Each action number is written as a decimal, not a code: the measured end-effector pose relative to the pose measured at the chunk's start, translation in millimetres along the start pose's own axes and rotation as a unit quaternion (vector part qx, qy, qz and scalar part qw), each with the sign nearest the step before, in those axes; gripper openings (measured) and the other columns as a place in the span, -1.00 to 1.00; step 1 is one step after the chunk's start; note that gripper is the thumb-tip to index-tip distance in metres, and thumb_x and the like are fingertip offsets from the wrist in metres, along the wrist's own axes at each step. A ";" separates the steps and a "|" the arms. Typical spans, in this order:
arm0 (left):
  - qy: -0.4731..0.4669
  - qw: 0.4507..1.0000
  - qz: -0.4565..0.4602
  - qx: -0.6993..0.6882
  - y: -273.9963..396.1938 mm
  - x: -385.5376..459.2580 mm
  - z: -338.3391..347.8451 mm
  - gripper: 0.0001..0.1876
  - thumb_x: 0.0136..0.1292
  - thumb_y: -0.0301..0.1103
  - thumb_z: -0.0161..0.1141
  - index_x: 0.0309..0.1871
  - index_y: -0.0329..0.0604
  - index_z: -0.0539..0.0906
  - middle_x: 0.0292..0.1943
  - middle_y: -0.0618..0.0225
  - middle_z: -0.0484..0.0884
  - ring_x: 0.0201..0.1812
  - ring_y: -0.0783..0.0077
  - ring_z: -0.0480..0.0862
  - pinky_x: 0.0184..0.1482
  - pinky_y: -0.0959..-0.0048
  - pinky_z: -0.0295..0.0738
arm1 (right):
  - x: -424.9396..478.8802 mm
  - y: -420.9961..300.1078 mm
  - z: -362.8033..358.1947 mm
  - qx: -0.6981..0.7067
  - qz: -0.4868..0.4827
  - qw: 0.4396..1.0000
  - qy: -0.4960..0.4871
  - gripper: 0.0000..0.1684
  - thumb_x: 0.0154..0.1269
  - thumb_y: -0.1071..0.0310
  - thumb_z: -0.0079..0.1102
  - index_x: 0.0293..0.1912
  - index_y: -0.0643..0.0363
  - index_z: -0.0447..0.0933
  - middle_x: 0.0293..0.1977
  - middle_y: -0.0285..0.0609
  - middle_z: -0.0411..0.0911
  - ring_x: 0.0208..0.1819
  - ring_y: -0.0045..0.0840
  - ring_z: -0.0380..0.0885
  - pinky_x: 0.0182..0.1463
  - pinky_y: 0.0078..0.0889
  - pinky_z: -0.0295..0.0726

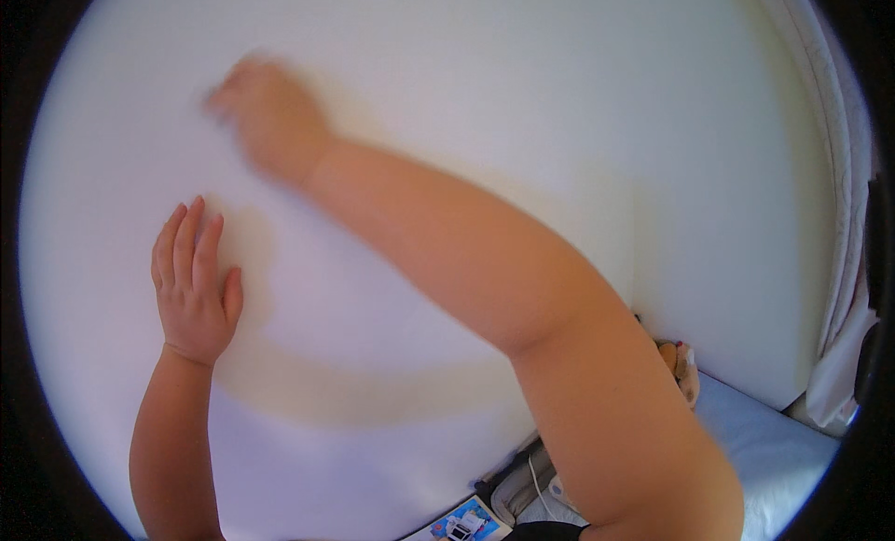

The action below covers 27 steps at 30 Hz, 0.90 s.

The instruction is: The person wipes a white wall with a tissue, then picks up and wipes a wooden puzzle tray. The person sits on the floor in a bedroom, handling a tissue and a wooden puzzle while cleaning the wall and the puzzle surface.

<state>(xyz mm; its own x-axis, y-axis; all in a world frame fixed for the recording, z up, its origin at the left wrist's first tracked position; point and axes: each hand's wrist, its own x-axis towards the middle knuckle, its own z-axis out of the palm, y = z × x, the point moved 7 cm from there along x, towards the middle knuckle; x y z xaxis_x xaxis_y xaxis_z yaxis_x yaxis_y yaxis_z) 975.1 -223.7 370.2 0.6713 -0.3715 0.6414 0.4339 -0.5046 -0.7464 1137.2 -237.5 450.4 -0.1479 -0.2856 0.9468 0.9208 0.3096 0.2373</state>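
Note:
A pale, plain wall (391,52) fills most of the head view. My left hand (196,293) is at the left, palm towards the wall, with its fingers pointing up and its thumb spread apart. It appears to rest on the surface and holds nothing visible. Higher up, my right hand (276,118) is blurred by motion, with its fingers bent towards the upper left. Whether it holds something small or touches the wall cannot be made out. My right arm reaches diagonally across from the lower right, hiding part of the wall.
A bed with a light blue cover (776,436) stands at the lower right, with a plush toy (689,380) partly behind my arm. A pale curtain (839,261) hangs at the right. A picture book or box (465,523) and a white cable (537,481) are at the bottom.

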 end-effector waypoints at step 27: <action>-0.026 1.000 0.004 0.008 -2.1 -12.9 -8.0 -0.35 0.02 -0.55 0.18 0.29 -0.20 0.34 0.36 0.07 0.28 0.36 -0.03 0.25 0.35 0.11 0.14 | -425.4 202.3 -316.0 -0.037 0.634 0.668 0.387 -0.55 0.28 0.58 -0.10 0.13 0.11 0.50 -0.42 -0.28 0.48 -0.65 -0.58 0.32 -0.69 -0.45 0.29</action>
<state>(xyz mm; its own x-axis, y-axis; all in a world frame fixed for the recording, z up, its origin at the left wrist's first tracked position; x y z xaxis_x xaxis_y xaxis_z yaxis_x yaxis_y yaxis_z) 960.7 -224.1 364.9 0.7055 -0.3344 0.6249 0.4369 -0.4890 -0.7550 1500.5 -340.0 27.0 0.9731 -0.2287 -0.0270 0.1478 0.7101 -0.6884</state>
